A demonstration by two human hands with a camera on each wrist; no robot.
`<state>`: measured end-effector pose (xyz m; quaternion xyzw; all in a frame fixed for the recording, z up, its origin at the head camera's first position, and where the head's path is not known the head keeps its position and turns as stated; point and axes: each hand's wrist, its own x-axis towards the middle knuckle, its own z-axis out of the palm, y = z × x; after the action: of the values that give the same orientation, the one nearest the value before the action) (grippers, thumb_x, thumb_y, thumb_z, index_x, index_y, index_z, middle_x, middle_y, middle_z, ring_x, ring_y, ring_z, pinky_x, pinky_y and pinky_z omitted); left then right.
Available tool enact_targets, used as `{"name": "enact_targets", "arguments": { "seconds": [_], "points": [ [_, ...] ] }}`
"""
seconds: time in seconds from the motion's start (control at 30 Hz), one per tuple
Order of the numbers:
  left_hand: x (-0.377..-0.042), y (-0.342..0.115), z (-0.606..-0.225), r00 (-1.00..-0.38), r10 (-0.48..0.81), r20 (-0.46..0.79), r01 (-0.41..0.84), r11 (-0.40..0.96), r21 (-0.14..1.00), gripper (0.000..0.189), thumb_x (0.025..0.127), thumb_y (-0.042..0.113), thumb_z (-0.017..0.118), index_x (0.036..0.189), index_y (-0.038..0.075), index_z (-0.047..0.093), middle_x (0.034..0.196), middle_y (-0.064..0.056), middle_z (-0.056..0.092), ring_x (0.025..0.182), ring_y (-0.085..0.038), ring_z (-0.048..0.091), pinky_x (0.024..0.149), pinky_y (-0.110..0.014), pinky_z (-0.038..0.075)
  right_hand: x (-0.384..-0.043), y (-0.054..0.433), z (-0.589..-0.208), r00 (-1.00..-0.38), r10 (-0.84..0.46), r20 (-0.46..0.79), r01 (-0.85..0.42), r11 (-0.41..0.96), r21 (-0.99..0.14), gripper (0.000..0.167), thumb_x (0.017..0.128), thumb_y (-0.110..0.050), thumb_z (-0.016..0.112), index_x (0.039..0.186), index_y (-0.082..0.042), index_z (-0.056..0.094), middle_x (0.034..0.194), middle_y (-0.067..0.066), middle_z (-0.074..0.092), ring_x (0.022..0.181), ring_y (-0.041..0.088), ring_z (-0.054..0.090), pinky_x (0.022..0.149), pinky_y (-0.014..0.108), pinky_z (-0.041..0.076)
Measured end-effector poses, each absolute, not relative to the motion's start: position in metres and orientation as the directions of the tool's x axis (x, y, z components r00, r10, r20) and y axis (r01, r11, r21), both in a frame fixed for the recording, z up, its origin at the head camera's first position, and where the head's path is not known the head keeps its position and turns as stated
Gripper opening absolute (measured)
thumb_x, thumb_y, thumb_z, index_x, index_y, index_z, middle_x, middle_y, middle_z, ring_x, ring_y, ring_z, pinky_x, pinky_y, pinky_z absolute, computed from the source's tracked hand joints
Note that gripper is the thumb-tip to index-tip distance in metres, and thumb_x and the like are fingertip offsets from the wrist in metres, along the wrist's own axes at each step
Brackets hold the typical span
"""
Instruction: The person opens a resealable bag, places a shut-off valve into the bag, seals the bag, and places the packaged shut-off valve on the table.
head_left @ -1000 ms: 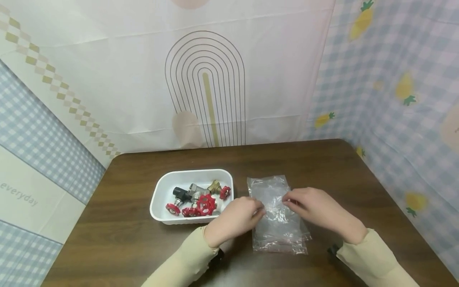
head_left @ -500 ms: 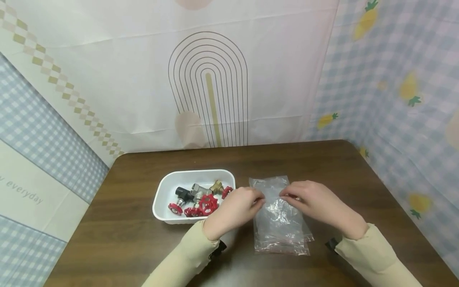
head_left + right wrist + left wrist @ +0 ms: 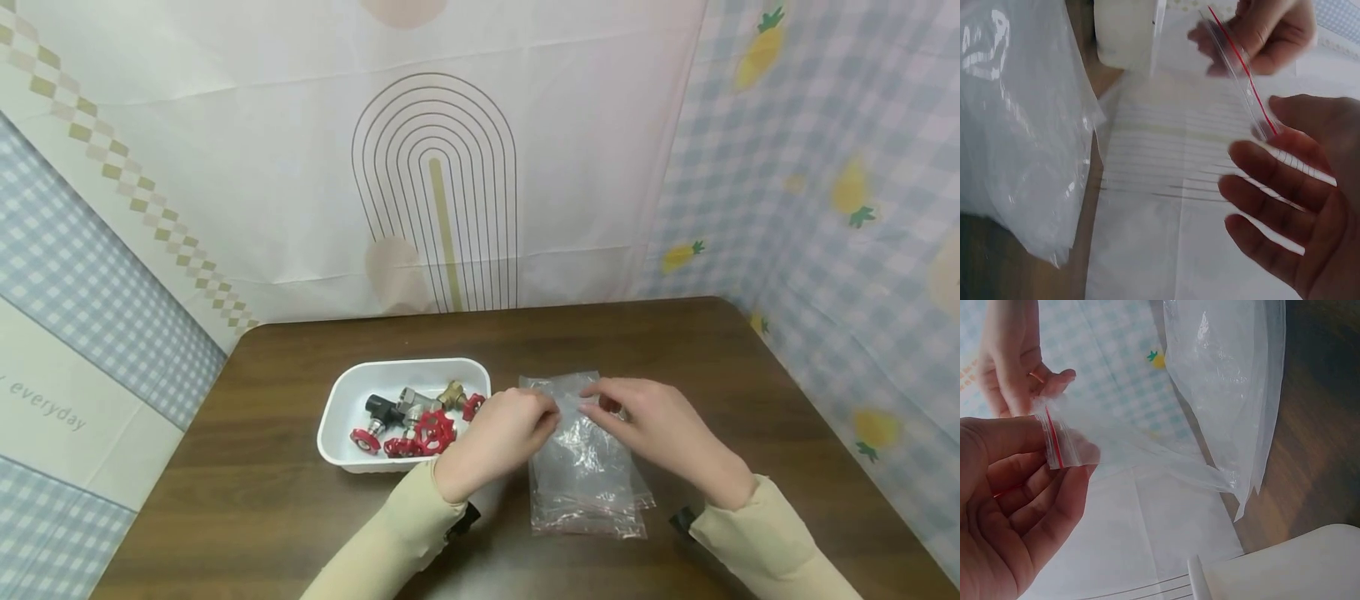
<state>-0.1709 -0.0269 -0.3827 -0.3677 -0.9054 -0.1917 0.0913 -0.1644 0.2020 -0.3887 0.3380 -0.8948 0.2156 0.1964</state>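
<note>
A clear zip-lock bag (image 3: pixel 1063 440) with a red strip along its mouth is stretched between both hands, raised over a stack of similar bags (image 3: pixel 588 504). My left hand (image 3: pixel 502 429) pinches one end of the mouth between thumb and forefinger. At the opposite end is my right hand (image 3: pixel 660 425), its thumb and forefinger at the end of the red strip (image 3: pixel 1244 65), the other fingers spread loosely below. The held bag's thin body trails away from the hands, nearly see-through in both wrist views.
To the left stands a white plastic tub (image 3: pixel 330 437) with several valves, some with red handwheels (image 3: pixel 435 431). The brown wooden table (image 3: pixel 247 500) ends at a patterned cloth backdrop (image 3: pixel 585 167) behind and a checked cloth at right.
Both hands have risen slightly toward the far end of the stack over the second. The right thumb and forefinger look a little further apart. The tub has stayed put.
</note>
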Motion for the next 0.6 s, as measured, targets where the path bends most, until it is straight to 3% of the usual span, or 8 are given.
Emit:
{"name": "enact_targets", "arguments": {
  "seconds": [0.17, 0.33, 0.43, 0.6],
  "points": [
    [-0.171, -0.025, -0.381, -0.709, 0.62, 0.335, 0.702, 0.664, 0.258, 0.013, 0.095, 0.016, 0.068, 0.085, 0.012, 0.074, 0.063, 0.008, 0.053, 0.055, -0.006, 0.045, 0.05, -0.018, 0.039, -0.164, 0.192, -0.391, -0.723, -0.437, 0.535, -0.623, 0.748, -0.23, 0.027, 0.086, -0.035, 0.079, 0.102, -0.017, 0.068, 0.067, -0.017, 0.052, 0.052, -0.004, 0.038, 0.047, 0.02, 0.036],
    [-0.171, -0.023, -0.382, -0.703, 0.591, 0.395, 0.701, 0.669, 0.248, 0.01, 0.095, 0.016, 0.068, 0.091, 0.011, 0.076, 0.074, 0.005, 0.064, 0.061, -0.005, 0.053, 0.056, -0.019, 0.047, -0.162, 0.188, -0.394, -0.764, -0.362, 0.534, -0.554, 0.792, -0.256, 0.037, 0.083, -0.037, 0.082, 0.106, -0.014, 0.066, 0.074, -0.008, 0.061, 0.055, 0.001, 0.047, 0.048, 0.023, 0.039],
    [-0.171, -0.024, -0.383, -0.699, 0.565, 0.438, 0.701, 0.661, 0.267, 0.009, 0.095, 0.015, 0.069, 0.095, 0.01, 0.076, 0.082, 0.002, 0.068, 0.065, -0.005, 0.058, 0.061, -0.019, 0.051, -0.161, 0.186, -0.397, -0.814, -0.302, 0.496, -0.505, 0.79, -0.348, 0.044, 0.084, -0.035, 0.082, 0.113, -0.01, 0.061, 0.08, -0.003, 0.064, 0.064, 0.007, 0.056, 0.052, 0.026, 0.044],
    [-0.172, -0.024, -0.384, -0.675, 0.51, 0.533, 0.716, 0.626, 0.309, 0.011, 0.096, 0.014, 0.068, 0.098, 0.007, 0.076, 0.085, -0.001, 0.069, 0.069, -0.008, 0.063, 0.064, -0.018, 0.052, -0.159, 0.181, -0.405, -0.926, -0.154, 0.344, -0.353, 0.679, -0.644, 0.049, 0.089, -0.031, 0.078, 0.112, -0.006, 0.043, 0.084, 0.003, 0.06, 0.07, 0.016, 0.058, 0.058, 0.03, 0.049]
  ]
}}
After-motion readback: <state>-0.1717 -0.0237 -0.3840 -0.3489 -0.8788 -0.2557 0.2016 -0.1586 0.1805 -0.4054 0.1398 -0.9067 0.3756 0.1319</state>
